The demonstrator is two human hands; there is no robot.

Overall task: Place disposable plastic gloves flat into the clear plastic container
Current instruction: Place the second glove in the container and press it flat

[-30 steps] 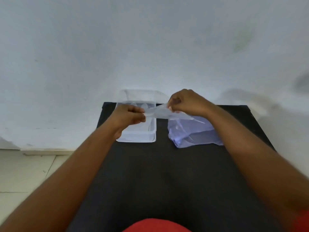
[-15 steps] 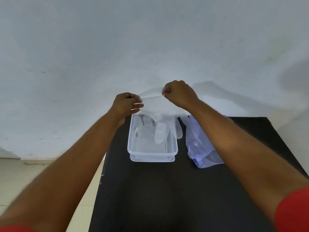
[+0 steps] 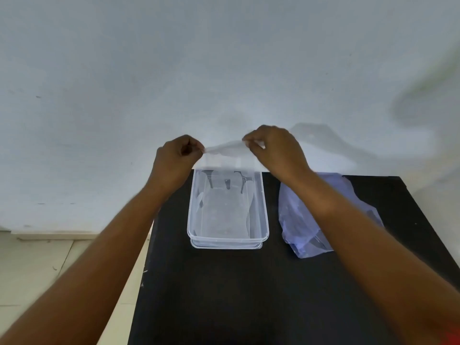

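From the head view, you have one clear plastic container [image 3: 227, 220] on the black desk [image 3: 249, 295], one glove [image 3: 225, 155] held up in the air, and one bluish plastic bag [image 3: 298, 220] lying to the right of the container, near it but apart. How many gloves the bag holds cannot be told.

Your left hand [image 3: 174, 163] is closed in a pinch on the left corner of the glove's cuff edge, and your right hand [image 3: 276, 150] is closed in a pinch on the right corner. The glove is stretched between your two hands above the far end of the container, and it hangs down so that its fingers reach inside the container at the far wall.

The container sits upright near the desk's far left edge, its long side running away from you. Thin clear film seems to lie in it, though the pieces cannot be counted. Your right forearm crosses over the bag and hides part of it. A pale wall [image 3: 224, 70] stands behind the desk, and a light tiled floor [image 3: 37, 270] shows to the left.
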